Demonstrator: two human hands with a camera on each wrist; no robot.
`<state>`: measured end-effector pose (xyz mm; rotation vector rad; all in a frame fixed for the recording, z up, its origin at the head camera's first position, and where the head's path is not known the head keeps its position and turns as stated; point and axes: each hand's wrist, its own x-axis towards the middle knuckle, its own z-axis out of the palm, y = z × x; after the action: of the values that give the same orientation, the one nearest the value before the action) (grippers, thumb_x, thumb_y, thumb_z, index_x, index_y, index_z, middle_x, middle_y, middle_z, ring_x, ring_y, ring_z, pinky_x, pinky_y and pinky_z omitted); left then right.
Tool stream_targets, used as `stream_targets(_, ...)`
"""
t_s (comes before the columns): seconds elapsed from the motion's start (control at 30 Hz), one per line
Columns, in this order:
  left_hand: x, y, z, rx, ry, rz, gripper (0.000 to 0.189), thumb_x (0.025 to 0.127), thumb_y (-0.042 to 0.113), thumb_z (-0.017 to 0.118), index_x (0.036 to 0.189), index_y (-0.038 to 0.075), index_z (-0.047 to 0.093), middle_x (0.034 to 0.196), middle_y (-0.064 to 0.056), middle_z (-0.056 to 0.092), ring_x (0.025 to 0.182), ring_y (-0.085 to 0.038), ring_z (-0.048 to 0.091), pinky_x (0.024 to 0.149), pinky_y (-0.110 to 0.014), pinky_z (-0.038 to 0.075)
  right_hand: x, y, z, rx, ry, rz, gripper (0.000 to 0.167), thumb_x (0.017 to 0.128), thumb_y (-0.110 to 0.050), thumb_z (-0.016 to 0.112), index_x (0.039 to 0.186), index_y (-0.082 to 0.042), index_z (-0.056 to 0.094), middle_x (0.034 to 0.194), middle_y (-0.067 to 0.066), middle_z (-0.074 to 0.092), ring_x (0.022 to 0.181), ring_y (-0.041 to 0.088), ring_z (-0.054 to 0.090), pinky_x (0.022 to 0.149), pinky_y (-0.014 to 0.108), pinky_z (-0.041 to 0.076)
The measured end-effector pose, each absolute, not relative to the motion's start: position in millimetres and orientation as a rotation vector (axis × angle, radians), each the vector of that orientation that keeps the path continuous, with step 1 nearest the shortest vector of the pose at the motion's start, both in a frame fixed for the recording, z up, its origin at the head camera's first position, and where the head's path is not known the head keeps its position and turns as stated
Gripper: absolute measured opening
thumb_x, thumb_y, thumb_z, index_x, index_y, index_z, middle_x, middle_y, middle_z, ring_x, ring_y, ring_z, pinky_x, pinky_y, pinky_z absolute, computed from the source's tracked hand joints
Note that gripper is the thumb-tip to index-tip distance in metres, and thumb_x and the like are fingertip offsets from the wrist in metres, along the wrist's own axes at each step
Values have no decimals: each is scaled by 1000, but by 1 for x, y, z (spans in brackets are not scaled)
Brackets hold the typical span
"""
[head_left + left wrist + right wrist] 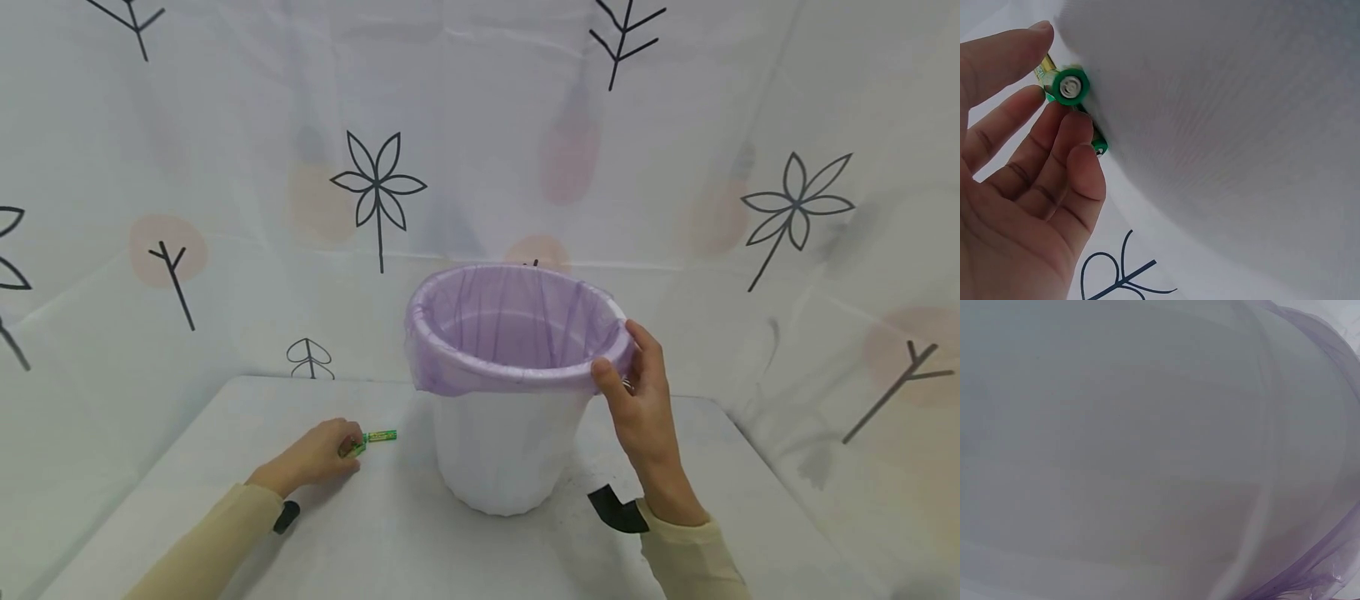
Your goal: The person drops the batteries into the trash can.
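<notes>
"Gripping anything, that left hand [318, 457]?"

"Yes, thumb and fingers are curled about a green battery [1071, 86], down by the table [360, 542], left of the bin [510, 450]."

"Only one?"

"A second battery [382, 435] shows just to its right; whether the fingers hold that too, I can't tell."

"And the right hand [643, 408]?"

"Clasping the bin's rim [517, 374] on the right side, thumb to the near side, bag [450, 372] and all."

"So what's done?"

"The bag lines the bin, its edge hanging over the rim. Both batteries are outside it, so I'd judge they are what's left. The bin's bottom is hidden, so I can't say what lies there."
</notes>
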<state>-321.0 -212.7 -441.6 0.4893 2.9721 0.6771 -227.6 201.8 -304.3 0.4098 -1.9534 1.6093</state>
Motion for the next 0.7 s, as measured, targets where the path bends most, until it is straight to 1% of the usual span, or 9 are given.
stream_targets(0.2,-322,-213,-445,521,2943,747,27,76,9,79,96,12,62,81,2,54,76,-14,49,69,-33,44,-228,202,-304,414,-1955,1616,63,93,-13,57,148,-19,28,136,14,42,110,24,49,83,17,47)
stream_targets(0.4,-323,-214,-449,527,2921,789,27,76,9,79,95,13,60,80,2,54,74,-14,50,67,-31,44,-227,202,-304,414,-1951,1633,62,93,-12,57,148,-20,28,136,15,43,110,25,49,83,18,47)
stream_targets(0.57,-324,-213,-450,513,2896,814,26,77,8,78,95,14,60,80,2,55,75,-14,51,68,-32,45,-228,202,-304,417,-1949,1631,62,93,-13,57,148,-21,28,136,15,43,109,25,49,82,18,48)
stream_targets(0.7,-325,-211,-452,485,2888,799,26,78,10,77,97,15,62,81,3,56,75,-14,51,69,-31,45,-228,202,-304,415,-1949,1629,62,93,-13,57,147,-21,29,135,15,43,109,25,49,82,18,48)
